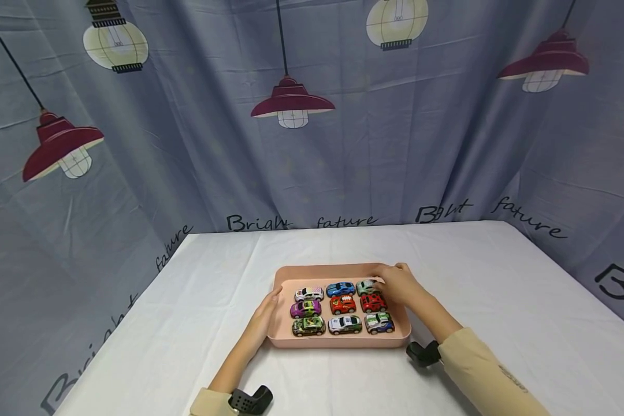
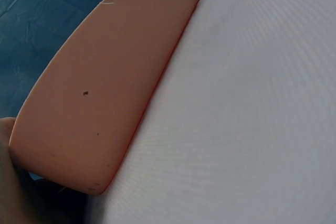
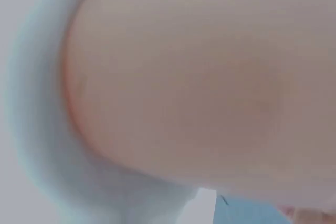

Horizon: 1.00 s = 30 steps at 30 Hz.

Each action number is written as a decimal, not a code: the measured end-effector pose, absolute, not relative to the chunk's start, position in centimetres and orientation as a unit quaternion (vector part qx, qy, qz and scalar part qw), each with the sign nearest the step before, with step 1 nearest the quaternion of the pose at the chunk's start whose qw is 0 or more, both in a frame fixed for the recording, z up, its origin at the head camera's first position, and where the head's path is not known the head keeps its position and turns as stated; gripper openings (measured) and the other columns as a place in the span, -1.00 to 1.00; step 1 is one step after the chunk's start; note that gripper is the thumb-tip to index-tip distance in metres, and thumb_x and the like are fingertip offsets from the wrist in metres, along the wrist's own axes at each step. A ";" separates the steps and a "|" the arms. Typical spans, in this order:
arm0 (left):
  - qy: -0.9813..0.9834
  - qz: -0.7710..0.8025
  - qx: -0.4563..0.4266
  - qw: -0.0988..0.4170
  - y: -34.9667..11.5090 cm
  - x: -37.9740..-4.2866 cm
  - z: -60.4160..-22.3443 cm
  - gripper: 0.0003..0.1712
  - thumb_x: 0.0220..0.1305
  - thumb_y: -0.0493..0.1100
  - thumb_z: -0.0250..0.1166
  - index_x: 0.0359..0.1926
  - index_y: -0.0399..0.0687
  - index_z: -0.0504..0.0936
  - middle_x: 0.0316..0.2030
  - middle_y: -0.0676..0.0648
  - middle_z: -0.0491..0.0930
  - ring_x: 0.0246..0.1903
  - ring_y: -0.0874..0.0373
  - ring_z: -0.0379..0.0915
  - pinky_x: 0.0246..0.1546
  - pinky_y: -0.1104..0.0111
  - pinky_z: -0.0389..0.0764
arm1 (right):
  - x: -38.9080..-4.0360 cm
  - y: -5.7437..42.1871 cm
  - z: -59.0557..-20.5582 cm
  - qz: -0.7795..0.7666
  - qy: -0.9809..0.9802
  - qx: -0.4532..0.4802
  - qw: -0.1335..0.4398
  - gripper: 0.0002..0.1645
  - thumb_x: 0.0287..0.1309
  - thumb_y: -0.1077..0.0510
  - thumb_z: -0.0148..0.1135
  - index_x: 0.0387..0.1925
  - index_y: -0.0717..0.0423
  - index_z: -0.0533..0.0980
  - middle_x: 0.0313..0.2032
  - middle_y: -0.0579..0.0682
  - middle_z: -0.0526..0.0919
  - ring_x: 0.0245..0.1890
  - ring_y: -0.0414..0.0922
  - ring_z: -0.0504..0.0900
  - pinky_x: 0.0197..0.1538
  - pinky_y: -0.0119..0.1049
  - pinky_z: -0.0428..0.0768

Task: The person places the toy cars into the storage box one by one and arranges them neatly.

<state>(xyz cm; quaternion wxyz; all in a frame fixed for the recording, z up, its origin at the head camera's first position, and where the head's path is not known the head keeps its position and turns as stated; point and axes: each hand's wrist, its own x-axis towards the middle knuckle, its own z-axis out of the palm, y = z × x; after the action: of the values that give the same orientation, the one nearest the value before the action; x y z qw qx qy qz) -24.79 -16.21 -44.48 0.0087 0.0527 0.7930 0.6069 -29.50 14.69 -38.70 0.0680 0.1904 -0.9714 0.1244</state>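
Note:
A shallow pink tray [image 1: 338, 342] holds several small toy cars set out in rows. My left hand [image 1: 262, 315] lies along the tray's left side, its fingers fairly straight against the wall; in the left wrist view part of that hand [image 2: 6, 171] touches the tray's end. Over the back right corner, my right hand [image 1: 399, 284] has its fingertips curled at a pale green toy car [image 1: 365, 287], whose right end they hide. Just in front of that car is a red toy car with black spots [image 1: 373, 302]. The right wrist view is mostly a blurred pink-beige surface.
A blue toy car [image 1: 340, 289], a red one [image 1: 342, 304], a purple one [image 1: 305, 309] and others share the tray. White cloth [image 1: 229, 271] covers the table. A blue-grey curtain [image 1: 343, 173] hangs behind and at both sides.

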 end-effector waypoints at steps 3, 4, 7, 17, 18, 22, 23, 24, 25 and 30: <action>0.795 0.604 0.055 0.008 -16.2 -24.8 -44.4 -0.38 0.39 0.18 -0.23 0.35 -0.01 0.15 0.38 -0.18 0.02 0.38 -0.19 -0.17 0.34 -0.12 -0.15 | -28.7 15.1 -38.3 0.143 -0.969 0.178 0.092 -0.66 0.16 0.15 0.15 -0.02 0.14 0.52 -0.04 0.10 0.61 0.01 0.07 0.55 0.15 0.15 0.23; 0.795 0.605 0.055 0.008 -16.2 -24.8 -44.4 -0.38 0.39 0.17 -0.23 0.35 -0.01 0.15 0.38 -0.18 0.02 0.38 -0.18 -0.17 0.34 -0.12 -0.16 | -28.4 15.3 -38.1 0.151 -0.968 0.174 0.103 -0.66 0.17 0.15 0.14 -0.01 0.15 0.52 -0.05 0.11 0.62 0.00 0.07 0.55 0.15 0.15 0.23; 0.796 0.602 0.056 0.004 -16.2 -24.8 -44.5 -0.38 0.39 0.17 -0.23 0.35 -0.03 0.16 0.38 -0.19 0.02 0.38 -0.19 -0.16 0.34 -0.13 -0.15 | -27.6 16.0 -37.8 0.186 -0.959 0.162 0.139 -0.66 0.19 0.13 0.11 -0.02 0.15 0.53 -0.08 0.12 0.62 -0.02 0.08 0.55 0.15 0.13 0.22; 0.798 0.600 0.059 0.003 -16.3 -24.8 -44.5 -0.39 0.40 0.15 -0.23 0.35 -0.02 0.15 0.38 -0.19 0.03 0.37 -0.19 -0.15 0.34 -0.12 -0.15 | -25.1 19.6 -37.2 0.265 -0.917 0.145 0.261 -0.73 0.18 0.18 0.10 -0.12 0.20 0.56 -0.22 0.14 0.66 -0.14 0.11 0.59 0.03 0.06 0.29; 0.798 0.600 0.059 0.003 -16.3 -24.8 -44.5 -0.39 0.40 0.15 -0.23 0.35 -0.02 0.15 0.38 -0.19 0.02 0.37 -0.19 -0.16 0.34 -0.13 -0.15 | -24.8 20.0 -37.1 0.266 -0.913 0.146 0.271 -0.74 0.18 0.20 0.10 -0.13 0.20 0.56 -0.22 0.15 0.67 -0.15 0.12 0.59 0.01 0.06 0.30; 0.796 0.602 0.056 0.001 -16.2 -24.8 -44.4 -0.40 0.40 0.15 -0.24 0.34 0.01 0.16 0.38 -0.16 0.03 0.38 -0.17 -0.15 0.34 -0.11 -0.16 | -23.9 21.9 -36.8 0.262 -0.907 0.147 0.295 -0.76 0.17 0.23 0.10 -0.14 0.21 0.57 -0.22 0.18 0.66 -0.15 0.15 0.58 -0.02 0.11 0.33; 0.795 0.603 0.056 0.000 -16.2 -24.8 -44.4 -0.41 0.40 0.15 -0.24 0.34 0.02 0.17 0.38 -0.16 0.04 0.38 -0.17 -0.15 0.35 -0.11 -0.16 | -23.8 22.4 -36.7 0.259 -0.908 0.145 0.296 -0.76 0.17 0.23 0.10 -0.14 0.21 0.57 -0.21 0.19 0.66 -0.14 0.16 0.58 -0.02 0.13 0.33; 0.795 0.604 0.054 0.000 -16.2 -24.9 -44.4 -0.41 0.40 0.16 -0.24 0.34 0.03 0.17 0.38 -0.15 0.04 0.38 -0.16 -0.15 0.35 -0.10 -0.15 | -23.6 22.9 -36.7 0.254 -0.910 0.143 0.296 -0.75 0.18 0.22 0.09 -0.13 0.21 0.56 -0.21 0.19 0.65 -0.14 0.17 0.57 -0.02 0.14 0.33; 0.795 0.605 0.055 0.000 -16.2 -24.9 -44.4 -0.41 0.40 0.16 -0.23 0.34 0.04 0.17 0.38 -0.14 0.04 0.38 -0.16 -0.15 0.35 -0.10 -0.15 | -23.5 23.3 -36.6 0.248 -0.912 0.140 0.294 -0.74 0.18 0.21 0.09 -0.12 0.21 0.56 -0.20 0.20 0.65 -0.14 0.18 0.57 -0.02 0.15 0.33; 0.794 0.606 0.058 0.004 -16.2 -24.8 -44.6 -0.40 0.40 0.15 -0.23 0.34 0.01 0.16 0.38 -0.16 0.03 0.38 -0.17 -0.16 0.35 -0.11 -0.15 | -23.0 25.3 -36.7 0.199 -0.927 0.135 0.286 -0.66 0.18 0.13 0.12 -0.02 0.17 0.50 -0.06 0.21 0.58 -0.07 0.21 0.53 -0.05 0.16 0.34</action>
<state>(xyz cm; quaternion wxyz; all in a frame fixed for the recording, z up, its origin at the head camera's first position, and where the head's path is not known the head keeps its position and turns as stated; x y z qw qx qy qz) -24.83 -16.22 -44.58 0.0036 0.0584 0.7936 0.6056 -23.02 25.27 -36.70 0.2864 0.1353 -0.9275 0.1986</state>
